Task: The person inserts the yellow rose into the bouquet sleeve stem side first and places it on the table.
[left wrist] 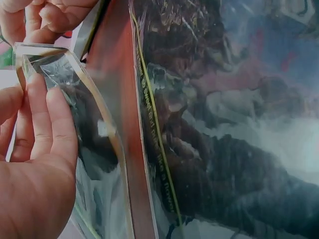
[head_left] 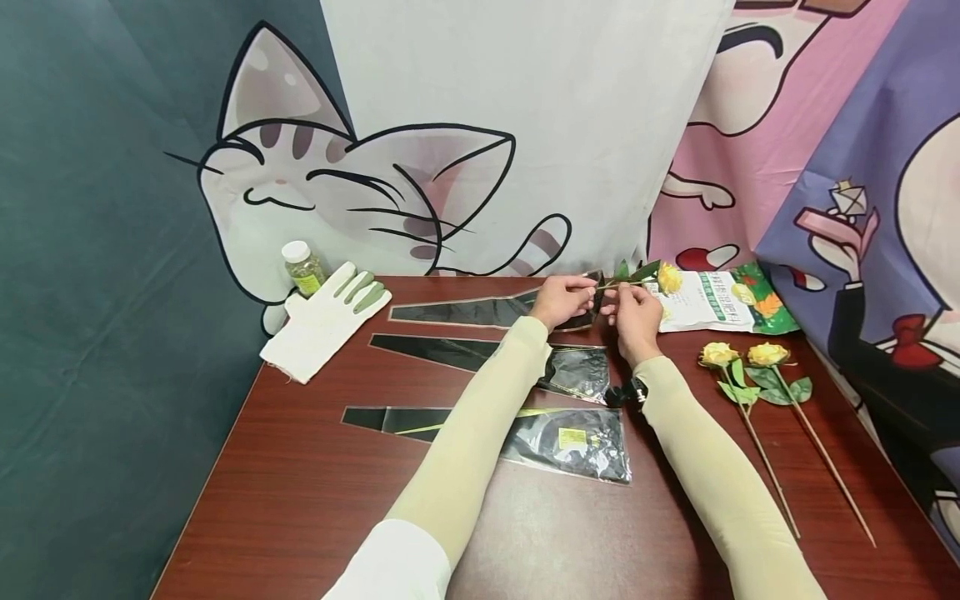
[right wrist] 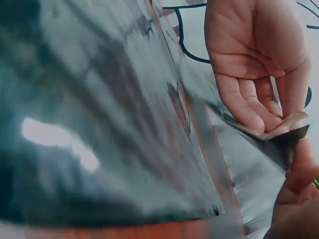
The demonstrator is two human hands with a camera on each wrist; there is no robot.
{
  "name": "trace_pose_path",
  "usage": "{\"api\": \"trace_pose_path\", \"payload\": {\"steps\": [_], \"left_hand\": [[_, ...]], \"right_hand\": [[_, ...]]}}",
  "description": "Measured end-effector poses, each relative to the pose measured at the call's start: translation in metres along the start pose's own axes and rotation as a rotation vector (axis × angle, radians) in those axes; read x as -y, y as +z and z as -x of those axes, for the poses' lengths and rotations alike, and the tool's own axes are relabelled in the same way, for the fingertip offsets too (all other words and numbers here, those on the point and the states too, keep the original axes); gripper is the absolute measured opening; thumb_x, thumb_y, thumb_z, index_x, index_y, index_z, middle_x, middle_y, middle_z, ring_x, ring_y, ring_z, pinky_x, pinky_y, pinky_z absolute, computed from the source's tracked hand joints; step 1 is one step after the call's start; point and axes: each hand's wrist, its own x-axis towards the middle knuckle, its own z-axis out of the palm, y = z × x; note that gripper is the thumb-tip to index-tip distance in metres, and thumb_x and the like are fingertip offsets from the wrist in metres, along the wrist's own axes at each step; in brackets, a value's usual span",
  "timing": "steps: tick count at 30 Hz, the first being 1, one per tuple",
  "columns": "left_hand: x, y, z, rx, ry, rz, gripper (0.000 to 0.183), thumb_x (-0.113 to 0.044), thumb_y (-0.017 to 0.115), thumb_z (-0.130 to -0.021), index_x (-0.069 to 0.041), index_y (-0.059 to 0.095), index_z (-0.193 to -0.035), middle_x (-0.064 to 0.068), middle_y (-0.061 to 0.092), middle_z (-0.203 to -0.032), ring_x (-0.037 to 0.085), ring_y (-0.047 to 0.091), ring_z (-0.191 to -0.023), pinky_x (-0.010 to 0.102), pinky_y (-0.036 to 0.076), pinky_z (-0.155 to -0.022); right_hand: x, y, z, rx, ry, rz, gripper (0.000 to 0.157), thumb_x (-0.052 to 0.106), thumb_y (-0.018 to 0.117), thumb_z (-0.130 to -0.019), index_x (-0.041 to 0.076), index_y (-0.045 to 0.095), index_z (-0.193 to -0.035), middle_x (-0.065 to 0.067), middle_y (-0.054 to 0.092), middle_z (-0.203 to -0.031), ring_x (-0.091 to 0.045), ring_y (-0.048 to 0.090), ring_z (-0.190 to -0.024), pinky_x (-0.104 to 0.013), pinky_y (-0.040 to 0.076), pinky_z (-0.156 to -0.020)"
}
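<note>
My left hand (head_left: 564, 302) holds the open end of the farthest flower sleeve (head_left: 465, 312), black with a clear front and gold edging. In the left wrist view its fingers lie at the mouth of the sleeve (left wrist: 94, 134), thumb on the other side. Right beside it, my right hand (head_left: 633, 317) pinches the stem of a yellow rose (head_left: 670, 278) with green leaves. The bloom points right and the stem's end is at the sleeve's mouth; how far in it reaches is hidden. In the right wrist view the right hand (right wrist: 299, 194) shows only partly.
Two more sleeves, a middle one (head_left: 585, 371) and a nearer one (head_left: 525, 442), lie under my left forearm. Two yellow roses (head_left: 718, 354) (head_left: 768, 355) lie at right. A printed bag (head_left: 705, 300) is behind them. White gloves (head_left: 318, 333) and a lidded jar (head_left: 303, 268) stand back left.
</note>
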Motion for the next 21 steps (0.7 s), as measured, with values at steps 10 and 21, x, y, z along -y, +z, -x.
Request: {"api": "trace_pose_path", "payload": {"steps": [10, 21], "left_hand": [[-0.0047, 0.0009, 0.0006, 0.003, -0.027, 0.023, 0.027, -0.012, 0.073, -0.102, -0.014, 0.078, -0.128, 0.005, 0.08, -0.099, 0.01, 0.075, -0.077, 0.023, 0.065, -0.073], [-0.0049, 0.0012, 0.0001, -0.006, -0.037, 0.045, 0.031, -0.012, 0.073, -0.102, -0.014, 0.076, -0.133, 0.007, 0.08, -0.095, 0.011, 0.075, -0.076, 0.023, 0.065, -0.072]], "right_hand": [[0.0014, 0.0008, -0.0035, -0.094, -0.053, -0.115, 0.013, 0.013, 0.062, -0.106, 0.014, 0.049, -0.108, -0.002, 0.078, -0.081, -0.01, 0.067, -0.048, -0.019, 0.047, -0.037], [0.0054, -0.0024, -0.0046, -0.183, -0.047, -0.094, 0.014, 0.022, 0.056, -0.11, 0.011, 0.06, -0.103, -0.004, 0.079, -0.088, -0.007, 0.069, -0.051, -0.018, 0.048, -0.038]]}}
